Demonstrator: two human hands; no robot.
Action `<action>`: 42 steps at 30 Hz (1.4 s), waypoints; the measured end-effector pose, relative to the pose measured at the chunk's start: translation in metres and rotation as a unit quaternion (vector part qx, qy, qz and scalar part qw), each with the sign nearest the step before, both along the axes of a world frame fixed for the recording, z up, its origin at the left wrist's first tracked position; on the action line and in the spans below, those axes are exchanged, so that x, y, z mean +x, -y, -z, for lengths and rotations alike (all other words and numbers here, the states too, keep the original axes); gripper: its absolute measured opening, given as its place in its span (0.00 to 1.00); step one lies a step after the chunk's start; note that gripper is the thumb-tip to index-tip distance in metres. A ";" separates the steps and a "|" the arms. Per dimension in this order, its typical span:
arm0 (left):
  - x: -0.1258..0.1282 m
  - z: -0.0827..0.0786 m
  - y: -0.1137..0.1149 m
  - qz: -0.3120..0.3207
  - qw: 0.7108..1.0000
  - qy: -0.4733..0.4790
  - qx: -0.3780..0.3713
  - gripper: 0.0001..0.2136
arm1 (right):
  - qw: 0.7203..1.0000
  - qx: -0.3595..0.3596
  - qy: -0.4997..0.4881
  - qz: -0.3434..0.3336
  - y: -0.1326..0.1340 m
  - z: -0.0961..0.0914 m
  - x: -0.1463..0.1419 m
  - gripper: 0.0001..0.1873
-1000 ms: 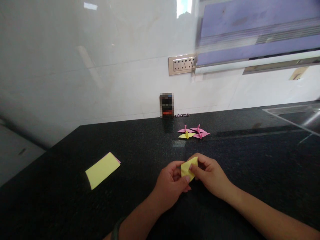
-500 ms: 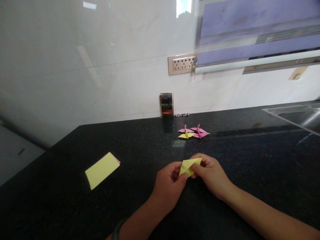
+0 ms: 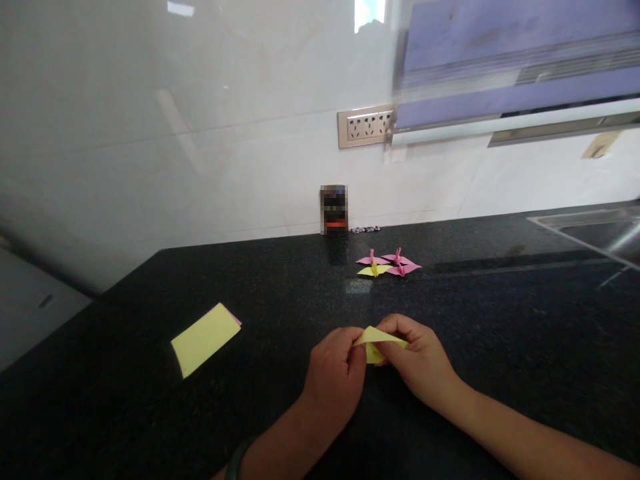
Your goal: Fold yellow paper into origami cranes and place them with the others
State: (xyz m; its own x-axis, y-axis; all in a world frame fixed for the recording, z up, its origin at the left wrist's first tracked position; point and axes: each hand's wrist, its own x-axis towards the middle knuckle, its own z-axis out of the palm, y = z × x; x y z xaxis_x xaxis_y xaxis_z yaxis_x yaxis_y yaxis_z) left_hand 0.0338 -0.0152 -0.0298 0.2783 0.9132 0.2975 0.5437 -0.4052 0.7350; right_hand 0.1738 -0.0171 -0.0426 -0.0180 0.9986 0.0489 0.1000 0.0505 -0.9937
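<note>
A partly folded piece of yellow origami paper [image 3: 374,339] is held between my two hands, just above the dark counter. My left hand [image 3: 336,369] pinches its left corner with thumb and fingers. From the other side, my right hand [image 3: 415,343] grips it, the thumb lying over the paper's front. One flap stands up in a peak, with a gap beneath it. Part of the paper is hidden behind my fingers. Beyond my hands rest a yellow paper crane [image 3: 374,270] and several pink paper cranes [image 3: 403,269], close together.
A stack of yellow paper [image 3: 206,340], with a pink edge showing, lies to the left on the black speckled counter [image 3: 270,293]. A blurred-out upright device [image 3: 334,210] leans by the wall beside a beaded strand [image 3: 366,229]. A sink [image 3: 590,233] is at the right.
The yellow paper has been tilted and lowered slightly, and its flap now lifts into a peak. My left thumb has drawn in along its left edge; both hands keep hold.
</note>
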 end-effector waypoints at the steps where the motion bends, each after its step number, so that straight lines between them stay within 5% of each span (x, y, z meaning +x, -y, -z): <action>1: 0.000 0.000 0.000 -0.001 1.000 0.004 0.001 0.10 | 1.000 0.003 0.000 0.002 0.000 0.000 0.000 0.02; 9: 0.002 0.005 0.002 0.001 0.990 0.114 -0.081 0.14 | 1.000 0.012 -0.002 0.014 -0.002 0.001 0.002 0.03; 18: 0.001 0.004 -0.007 -0.034 0.888 0.354 -0.292 0.14 | 0.999 0.031 0.026 0.030 -0.005 0.003 0.006 0.04; 26: 0.003 -0.002 -0.008 0.025 0.917 0.259 -0.301 0.17 | 0.991 0.088 0.097 -0.037 0.001 -0.005 0.007 0.10; 34: -0.001 0.004 -0.010 0.010 0.930 0.249 -0.271 0.12 | 1.000 0.010 0.001 -0.003 -0.001 0.004 0.004 0.08; 42: -0.002 0.008 -0.010 0.012 0.939 0.229 -0.256 0.10 | 0.999 0.024 -0.044 -0.006 -0.001 0.002 0.002 0.09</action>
